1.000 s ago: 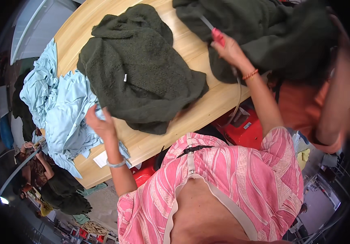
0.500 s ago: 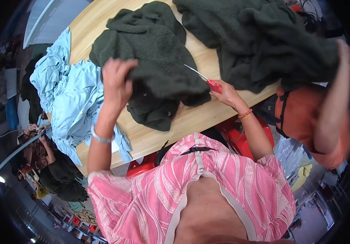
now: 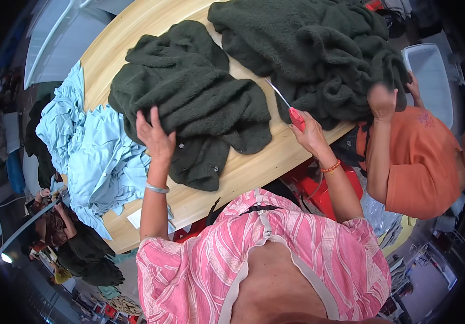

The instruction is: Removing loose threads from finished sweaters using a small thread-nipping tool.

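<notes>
A dark green fleece garment (image 3: pixel 194 97) lies loosely spread on the wooden table in front of me, with small round buttons on its near flap. My left hand (image 3: pixel 155 139) rests at the garment's left near side, fingers spread and gripping nothing. In my right hand (image 3: pixel 312 135) I hold slim red-handled scissors (image 3: pixel 296 116), their narrow metal point angled away to the upper left. The scissors are just right of the garment, apart from it.
Crumpled light blue garments (image 3: pixel 105 167) are heaped on the left of the table (image 3: pixel 254 164). A bigger dark green fleece pile (image 3: pixel 319 59) covers the far right, where a co-worker in an orange top (image 3: pixel 421 156) handles it. Red stools (image 3: pixel 332 191) stand below the near edge.
My left hand has come down from above the fleece, and the lifted cloth now lies flatter. My right hand has shifted slightly right with the scissors. The co-worker's arm has drawn inward.
</notes>
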A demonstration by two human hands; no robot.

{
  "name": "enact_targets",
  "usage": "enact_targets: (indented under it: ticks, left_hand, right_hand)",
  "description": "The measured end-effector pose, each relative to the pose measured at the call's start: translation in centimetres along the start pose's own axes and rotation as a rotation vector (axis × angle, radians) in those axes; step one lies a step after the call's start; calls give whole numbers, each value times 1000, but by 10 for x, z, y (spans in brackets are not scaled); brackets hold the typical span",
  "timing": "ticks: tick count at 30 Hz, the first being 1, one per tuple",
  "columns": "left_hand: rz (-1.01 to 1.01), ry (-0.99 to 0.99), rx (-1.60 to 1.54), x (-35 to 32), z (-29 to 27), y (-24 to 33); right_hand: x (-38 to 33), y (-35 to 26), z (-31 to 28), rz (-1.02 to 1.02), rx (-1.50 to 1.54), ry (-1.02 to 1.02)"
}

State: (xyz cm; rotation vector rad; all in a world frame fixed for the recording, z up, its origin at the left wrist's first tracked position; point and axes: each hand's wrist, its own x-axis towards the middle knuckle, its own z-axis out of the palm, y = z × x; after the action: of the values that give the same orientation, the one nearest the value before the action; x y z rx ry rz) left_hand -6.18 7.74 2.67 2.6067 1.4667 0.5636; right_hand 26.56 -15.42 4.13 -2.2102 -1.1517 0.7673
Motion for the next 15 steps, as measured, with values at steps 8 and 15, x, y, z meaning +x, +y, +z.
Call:
enact_targets:
  ticks: [8, 15]
  left_hand:
    - [65, -134, -163, 39, -29, -33]
    - [-103, 9, 290, 74, -71, -73]
  right_hand:
    - [80, -69, 61, -357, 120, -95]
    - [105, -99, 90, -287, 39, -433]
